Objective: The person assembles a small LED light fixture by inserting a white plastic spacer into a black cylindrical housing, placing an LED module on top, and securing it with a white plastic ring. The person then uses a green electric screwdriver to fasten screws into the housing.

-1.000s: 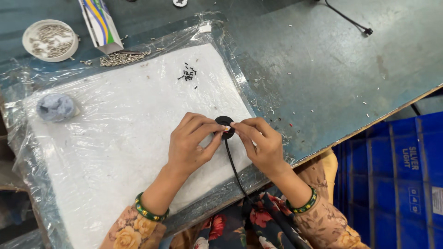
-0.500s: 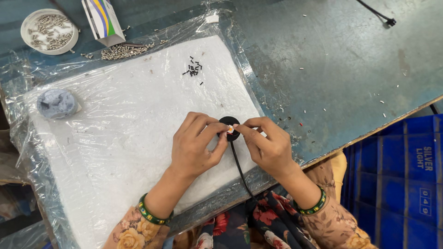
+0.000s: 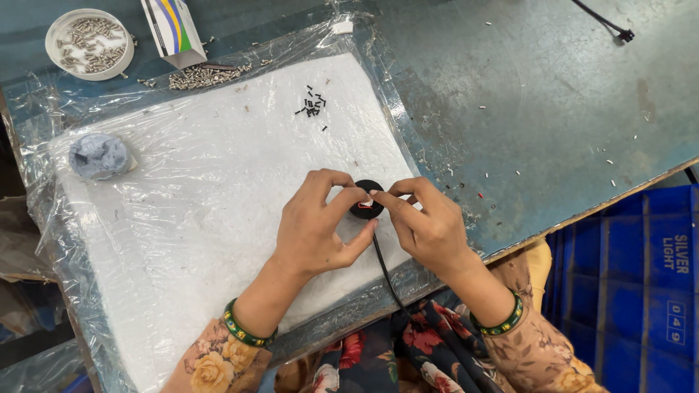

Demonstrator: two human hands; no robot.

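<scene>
At the centre of the frame, on the near right edge of a white foam pad (image 3: 218, 211) wrapped in crinkled clear plastic film, sits one small round black disc (image 3: 366, 199), flat, with a glimpse of red and white at its face. My left hand (image 3: 317, 233) grasps the disc from the left, thumb below and fingertips curled over its top; my right hand (image 3: 429, 229) pinches at it from the right, forefinger and thumb meeting on the disc's face. One thin black cable (image 3: 386, 273) runs from the disc down toward the lower edge of the frame, between my wrists. On each wrist, a green bangle with gold dots; sleeves of floral cloth. Upper centre of the pad: a loose scatter of tiny black screws (image 3: 312, 105). Left of the pad: one crumpled wad of grey-blue cloth (image 3: 100, 156). Upper left of the frame: a round white tub (image 3: 89, 44) filled with small silvery metal pins, and just to its right a tilted cardboard box (image 3: 173, 29) with coloured stripes, above a spill of more silvery screws (image 3: 204, 75). Beneath all: a worn grey-green metal tabletop (image 3: 553, 109), scuffed and speckled with debris. Lower right of the frame: a blue plastic crate (image 3: 641, 276), ribbed.
</scene>
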